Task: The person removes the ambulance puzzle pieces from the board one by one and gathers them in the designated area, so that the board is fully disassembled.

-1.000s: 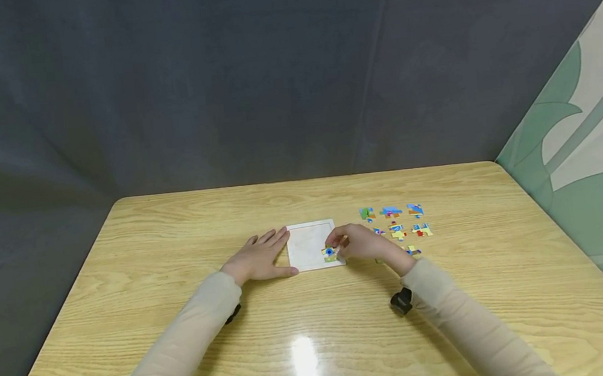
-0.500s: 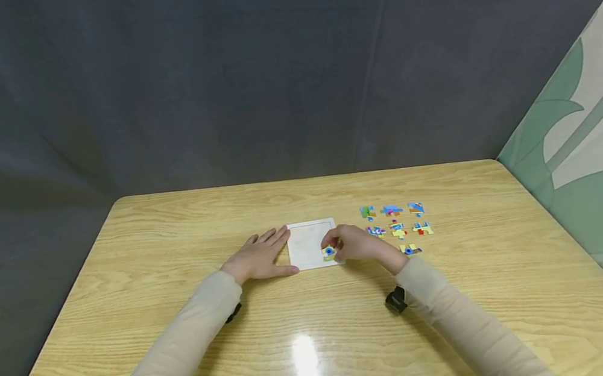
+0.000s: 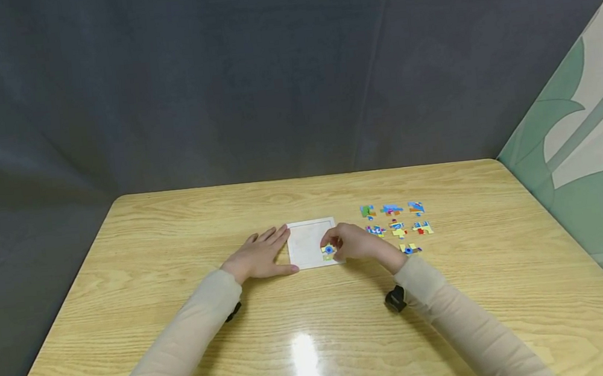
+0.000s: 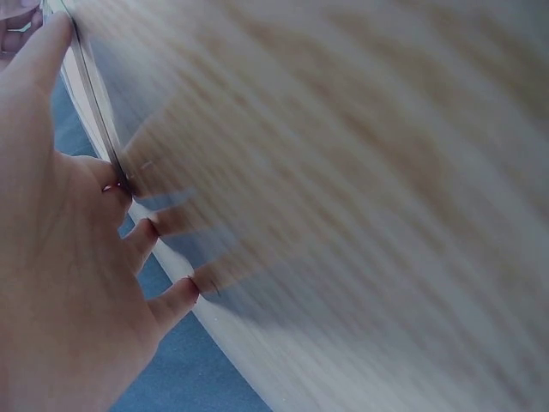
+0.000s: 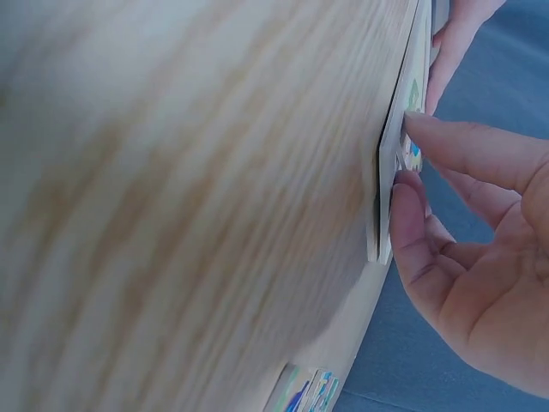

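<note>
A white square puzzle tray (image 3: 304, 242) with a raised rim lies on the table. At its lower right corner sits a yellow puzzle piece (image 3: 329, 249) with a blue round mark. The thumb and fingers of my right hand (image 3: 357, 242) pinch this piece; in the right wrist view the fingertips partly cover the piece (image 5: 415, 154) at the rim. My left hand (image 3: 260, 257) lies spread along the tray's left side, with fingertips and thumb touching the edge. In the left wrist view, the left hand (image 4: 77, 232) shows straight fingers on the tabletop.
Right of the tray, several loose puzzle pieces (image 3: 399, 232) lie in rough rows on the wooden table (image 3: 174, 224). A dark curtain (image 3: 291, 80) hangs behind the table. A leaf-patterned panel (image 3: 595, 184) stands at the right.
My right hand has shifted slightly left with the puzzle piece, closer into the tray's lower right corner, then stays nearly still. The left hand has kept its place.
</note>
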`<state>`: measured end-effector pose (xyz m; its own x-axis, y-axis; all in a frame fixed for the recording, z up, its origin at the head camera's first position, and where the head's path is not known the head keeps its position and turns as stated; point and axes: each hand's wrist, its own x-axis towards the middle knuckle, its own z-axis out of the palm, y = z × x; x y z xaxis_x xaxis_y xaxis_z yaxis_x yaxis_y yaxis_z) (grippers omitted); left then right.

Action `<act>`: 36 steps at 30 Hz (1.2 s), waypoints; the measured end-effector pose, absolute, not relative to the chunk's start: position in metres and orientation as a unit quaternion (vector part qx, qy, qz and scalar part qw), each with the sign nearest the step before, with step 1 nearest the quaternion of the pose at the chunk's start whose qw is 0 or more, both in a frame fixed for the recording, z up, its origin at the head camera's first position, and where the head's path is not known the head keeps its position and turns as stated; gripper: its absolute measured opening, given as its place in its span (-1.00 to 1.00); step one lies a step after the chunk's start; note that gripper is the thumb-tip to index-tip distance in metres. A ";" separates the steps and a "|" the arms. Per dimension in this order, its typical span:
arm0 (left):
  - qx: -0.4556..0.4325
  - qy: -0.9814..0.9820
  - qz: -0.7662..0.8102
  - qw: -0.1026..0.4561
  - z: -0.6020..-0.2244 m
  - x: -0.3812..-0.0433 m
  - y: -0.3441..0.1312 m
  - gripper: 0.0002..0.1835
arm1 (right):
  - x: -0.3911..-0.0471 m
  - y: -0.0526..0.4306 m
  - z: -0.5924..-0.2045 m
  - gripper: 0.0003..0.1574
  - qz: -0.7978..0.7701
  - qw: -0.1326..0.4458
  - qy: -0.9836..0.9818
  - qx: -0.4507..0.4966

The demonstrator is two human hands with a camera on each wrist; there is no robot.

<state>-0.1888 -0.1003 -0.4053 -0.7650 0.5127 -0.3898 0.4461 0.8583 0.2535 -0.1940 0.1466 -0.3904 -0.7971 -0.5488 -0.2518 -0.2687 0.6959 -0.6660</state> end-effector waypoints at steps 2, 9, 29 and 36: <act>0.256 0.937 0.072 0.227 -0.405 -0.189 -0.100 0.00 | -0.194 0.147 -0.391 -0.56 -0.317 0.220 0.893 -0.230; 0.257 0.937 0.067 0.226 -0.405 -0.188 -0.101 0.00 | -0.192 0.146 -0.390 -0.43 -0.325 0.212 0.896 -0.215; 0.260 0.937 0.061 0.226 -0.406 -0.188 -0.099 0.00 | -0.193 0.158 -0.384 -0.68 -0.352 0.184 0.889 -0.229; 0.262 0.936 0.060 0.226 -0.407 -0.188 -0.099 0.00 | -0.193 0.166 -0.379 -0.66 -0.365 0.177 0.885 -0.229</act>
<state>-0.1876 -0.0991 -0.4068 -0.7607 0.5173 -0.3921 0.4631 0.8558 0.2306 -0.1930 0.1660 -0.3795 -0.8325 -0.5342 -0.1468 -0.2753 0.6289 -0.7271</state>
